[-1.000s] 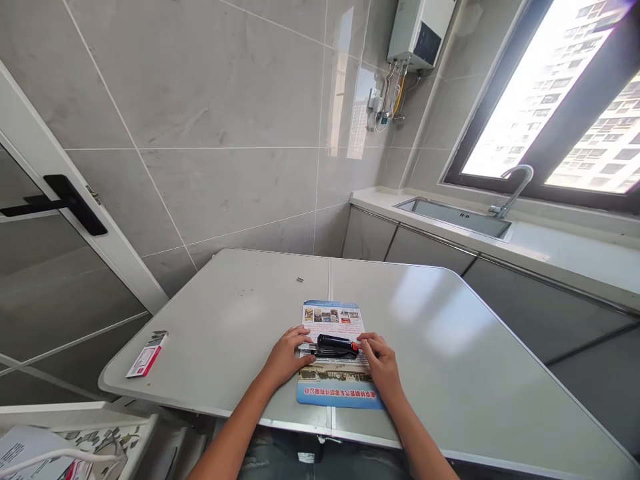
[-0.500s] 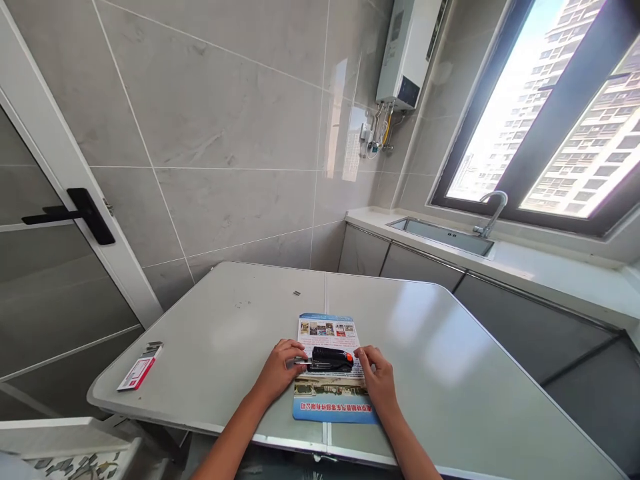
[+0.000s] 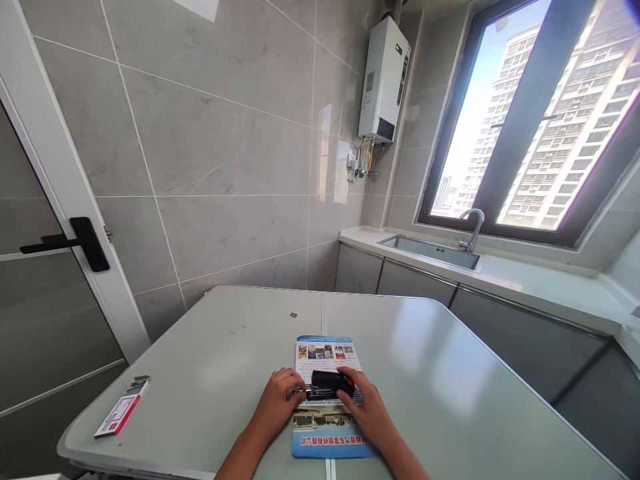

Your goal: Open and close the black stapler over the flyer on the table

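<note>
We note a black stapler (image 3: 325, 381) over the printed sheet (image 3: 325, 441), near the table's (image 3: 225, 380) front edge; left hand (image 3: 277, 401) pinches its metal end; right hand (image 3: 367, 404) clasps the other; small staple strip (image 3: 293, 315) beyond.

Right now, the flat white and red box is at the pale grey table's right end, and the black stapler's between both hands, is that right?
No: the head view shows the box at the left end of the table. The stapler is between the left hand and right hand.

Bare left grip (image 3: 277, 401), bare right grip (image 3: 367, 404); uncovered forearms (image 3: 244, 450).
</note>
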Demonstrator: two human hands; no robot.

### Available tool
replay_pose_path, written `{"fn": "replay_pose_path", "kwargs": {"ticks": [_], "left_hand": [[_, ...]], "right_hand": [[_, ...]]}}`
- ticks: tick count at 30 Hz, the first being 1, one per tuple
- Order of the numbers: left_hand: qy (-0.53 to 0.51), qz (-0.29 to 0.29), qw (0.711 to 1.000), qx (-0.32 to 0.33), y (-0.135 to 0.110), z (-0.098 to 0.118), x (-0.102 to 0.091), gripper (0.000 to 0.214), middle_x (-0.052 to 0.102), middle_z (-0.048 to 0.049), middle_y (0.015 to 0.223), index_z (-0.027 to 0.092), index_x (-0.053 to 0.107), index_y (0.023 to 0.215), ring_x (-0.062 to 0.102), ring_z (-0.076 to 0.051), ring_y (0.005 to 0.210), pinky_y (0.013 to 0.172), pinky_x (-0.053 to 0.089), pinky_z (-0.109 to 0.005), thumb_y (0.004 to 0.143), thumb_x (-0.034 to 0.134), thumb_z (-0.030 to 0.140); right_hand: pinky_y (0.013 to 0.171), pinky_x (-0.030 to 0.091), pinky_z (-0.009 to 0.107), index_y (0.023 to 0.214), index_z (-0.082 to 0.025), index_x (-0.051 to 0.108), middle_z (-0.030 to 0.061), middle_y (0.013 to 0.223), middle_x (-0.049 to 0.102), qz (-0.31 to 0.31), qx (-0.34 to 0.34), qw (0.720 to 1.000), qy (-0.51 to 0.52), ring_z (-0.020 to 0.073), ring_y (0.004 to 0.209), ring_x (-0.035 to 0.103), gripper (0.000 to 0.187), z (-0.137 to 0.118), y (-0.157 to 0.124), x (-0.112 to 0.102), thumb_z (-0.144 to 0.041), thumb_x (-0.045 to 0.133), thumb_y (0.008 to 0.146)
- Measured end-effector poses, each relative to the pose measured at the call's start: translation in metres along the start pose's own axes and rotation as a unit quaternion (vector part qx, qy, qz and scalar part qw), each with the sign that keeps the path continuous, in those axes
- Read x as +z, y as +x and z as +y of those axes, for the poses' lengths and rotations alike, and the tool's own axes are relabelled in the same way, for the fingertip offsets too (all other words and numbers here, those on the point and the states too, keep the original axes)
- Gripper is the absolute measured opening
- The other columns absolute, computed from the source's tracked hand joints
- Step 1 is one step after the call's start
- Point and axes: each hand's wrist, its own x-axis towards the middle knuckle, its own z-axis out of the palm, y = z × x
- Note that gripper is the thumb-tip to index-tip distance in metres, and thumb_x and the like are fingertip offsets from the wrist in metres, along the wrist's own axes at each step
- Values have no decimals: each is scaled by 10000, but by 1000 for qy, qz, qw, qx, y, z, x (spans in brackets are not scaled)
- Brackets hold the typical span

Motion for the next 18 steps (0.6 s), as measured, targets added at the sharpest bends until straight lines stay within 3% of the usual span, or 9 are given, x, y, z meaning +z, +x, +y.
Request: {"fn": "replay_pose_path", "kwargs": {"ticks": [5,8,12,15,18], "left_hand": [[-30,4,999,-15,0,0,1,201,745,-58,1050,265,739,1065,668,-276,1051,999,489,-420,886,664,313],[-44,12,999,-27,-1,3,1,197,736,-52,1048,252,716,1033,669,-267,1037,978,499,-389,850,644,257],[-52,14,997,-49,2,3,4,86,730,-46,966,231,681,890,675,-259,947,880,508,-356,825,630,255],[-71,30,994,-79,6,-1,7,208,746,-34,978,249,692,975,685,-264,981,916,504,-364,777,633,219],[-89,54,990,-99,13,-1,6,325,758,-22,966,265,689,1053,694,-270,988,954,499,-376,737,658,197]], "right_hand": [[1081,534,461,1331,-259,680,98,1308,718,-4,7,1000,-10,292,1213,679,465,2,-2,7,-291,665,868],[1094,503,454,1330,-264,664,97,1309,705,-16,3,1000,-26,289,1235,653,487,0,1,5,-242,636,844],[951,511,392,1086,-259,716,60,1127,732,-110,-12,991,-77,275,1072,662,382,-7,22,-8,-189,678,712],[824,486,325,881,-229,709,19,919,713,-200,-37,975,-89,228,870,630,232,-12,46,-16,-242,744,652],[801,474,303,821,-212,695,1,836,680,-221,-75,971,-59,199,806,592,220,-14,62,-18,-342,789,670]]}}
